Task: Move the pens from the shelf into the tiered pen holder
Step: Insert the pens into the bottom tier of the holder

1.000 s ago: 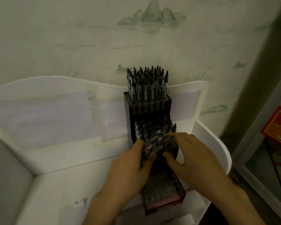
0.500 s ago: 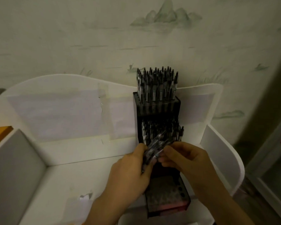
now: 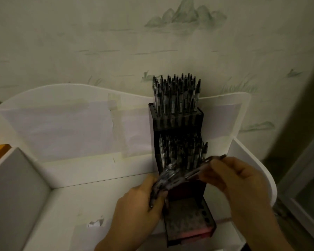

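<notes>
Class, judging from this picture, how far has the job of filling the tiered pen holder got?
Done: top tier and middle tier are packed with pens. In hand: left hand grips a bundle of pens; right hand pulls out one pen. Left: the empty bottom tier.

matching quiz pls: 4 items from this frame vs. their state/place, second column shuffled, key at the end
Items
1. left hand
2. right hand
3. top tier of the pen holder
4. lowest tier of the pen holder

States
A. packed with upright pens
B. pinches a single pen held slanted
C. holes without pens
D. grips a bundle of pens

Pairs: 1-D, 2-B, 3-A, 4-C
</notes>
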### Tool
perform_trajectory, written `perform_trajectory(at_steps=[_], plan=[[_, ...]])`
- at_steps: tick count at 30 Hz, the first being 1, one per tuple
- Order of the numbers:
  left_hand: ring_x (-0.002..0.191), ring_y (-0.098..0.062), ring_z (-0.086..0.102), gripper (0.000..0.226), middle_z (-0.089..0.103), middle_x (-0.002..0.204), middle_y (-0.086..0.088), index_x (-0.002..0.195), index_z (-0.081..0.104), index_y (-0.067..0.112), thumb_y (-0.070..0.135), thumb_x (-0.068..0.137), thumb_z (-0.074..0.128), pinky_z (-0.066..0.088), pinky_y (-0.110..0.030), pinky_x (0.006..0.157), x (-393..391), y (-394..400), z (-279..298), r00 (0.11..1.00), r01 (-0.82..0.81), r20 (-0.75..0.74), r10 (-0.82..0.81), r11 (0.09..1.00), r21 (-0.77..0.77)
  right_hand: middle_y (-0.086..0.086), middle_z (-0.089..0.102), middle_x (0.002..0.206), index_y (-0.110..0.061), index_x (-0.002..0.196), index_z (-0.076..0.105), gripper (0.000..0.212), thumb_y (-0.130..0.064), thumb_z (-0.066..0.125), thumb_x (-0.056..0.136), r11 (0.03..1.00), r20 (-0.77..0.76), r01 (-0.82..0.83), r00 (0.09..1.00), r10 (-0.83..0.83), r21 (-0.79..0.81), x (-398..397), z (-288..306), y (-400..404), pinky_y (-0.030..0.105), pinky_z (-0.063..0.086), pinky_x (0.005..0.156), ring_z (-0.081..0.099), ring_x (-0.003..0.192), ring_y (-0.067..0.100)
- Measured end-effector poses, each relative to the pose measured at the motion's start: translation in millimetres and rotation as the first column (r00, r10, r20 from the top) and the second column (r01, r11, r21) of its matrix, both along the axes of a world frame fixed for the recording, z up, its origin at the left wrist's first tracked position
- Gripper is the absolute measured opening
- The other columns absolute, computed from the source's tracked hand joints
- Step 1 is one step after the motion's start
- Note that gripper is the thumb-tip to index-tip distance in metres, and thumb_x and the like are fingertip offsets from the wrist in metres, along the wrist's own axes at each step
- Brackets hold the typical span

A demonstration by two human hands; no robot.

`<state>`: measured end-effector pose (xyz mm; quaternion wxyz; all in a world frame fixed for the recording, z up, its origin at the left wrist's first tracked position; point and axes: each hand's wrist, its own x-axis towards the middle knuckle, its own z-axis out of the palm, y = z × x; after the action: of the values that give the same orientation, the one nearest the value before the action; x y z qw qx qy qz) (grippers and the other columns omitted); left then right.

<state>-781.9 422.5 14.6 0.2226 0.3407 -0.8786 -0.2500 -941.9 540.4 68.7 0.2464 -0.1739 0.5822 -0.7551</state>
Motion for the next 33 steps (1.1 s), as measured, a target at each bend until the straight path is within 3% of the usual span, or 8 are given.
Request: perform_trajectory(at_steps=[4,10,13,21,26,33], plan=[[0.058,-0.012,0.057,0.013,0.060,0.061,0.008,0.090,0.050,0.037,0.049,0.090,0.056,0.042,-0.027,0.052,9,-11,-5,0.991,-0.085,-0.095,0.093,0.992,0.089,0.012,0.072,0.068,-0.001,0.081,0.068,0.006,-0.004,0.066,0.085,0.991,-0.152,0.129,0.980,-0.130,-0.022,-18,12,7,0.023,0.059,0.062,0.072,0.065,0.023],[0.059,-0.004,0.057,0.013,0.059,0.057,0.007,0.086,0.052,0.034,0.043,0.089,0.061,0.035,-0.017,0.046,11,-21,-4,0.973,-0.142,-0.161,0.163,0.981,0.134,-0.009,0.073,0.070,-0.019,0.077,0.069,0.010,-0.011,0.073,0.081,0.983,-0.481,0.169,0.869,-0.117,0.066,-8,5,-6,0.007,0.048,0.054,0.068,0.062,0.003],[0.059,0.001,0.056,0.014,0.056,0.056,0.008,0.087,0.049,0.034,0.044,0.090,0.058,0.034,-0.015,0.046,14,-22,-5,0.976,-0.133,-0.152,0.158,0.978,0.163,-0.017,0.071,0.072,-0.026,0.080,0.069,0.014,-0.013,0.073,0.082,0.983,-0.583,0.169,0.806,-0.100,0.066,0,-4,-18,0.006,0.049,0.061,0.068,0.068,0.001],[0.060,0.005,0.056,0.015,0.055,0.057,0.007,0.090,0.048,0.033,0.045,0.090,0.056,0.038,-0.012,0.049,23,-29,-4,0.975,-0.135,-0.152,0.163,0.975,0.178,-0.020,0.071,0.076,-0.028,0.083,0.068,0.014,-0.015,0.073,0.082,0.989,-0.679,0.142,0.729,-0.083,0.031,4,-11,-27,0.006,0.050,0.066,0.068,0.070,0.002],[0.058,0.005,0.055,0.015,0.056,0.056,0.015,0.087,0.047,0.033,0.043,0.090,0.057,0.039,-0.010,0.051,29,-29,-11,0.972,-0.125,-0.169,0.161,0.971,0.206,-0.022,0.069,0.078,-0.029,0.080,0.065,0.017,-0.014,0.074,0.079,0.986,-0.710,0.108,0.704,0.013,0.126,13,-36,-12,0.003,0.048,0.071,0.067,0.071,-0.001],[0.065,0.008,0.055,0.016,0.056,0.062,0.009,0.090,0.046,0.036,0.051,0.086,0.052,0.038,-0.013,0.049,29,-24,-26,0.981,-0.115,-0.127,0.150,0.962,0.249,-0.016,0.069,0.075,-0.025,0.086,0.069,0.008,-0.018,0.072,0.082,0.959,-0.664,0.106,0.741,0.100,0.263,23,-95,-14,0.007,0.049,0.069,0.066,0.075,-0.001]])
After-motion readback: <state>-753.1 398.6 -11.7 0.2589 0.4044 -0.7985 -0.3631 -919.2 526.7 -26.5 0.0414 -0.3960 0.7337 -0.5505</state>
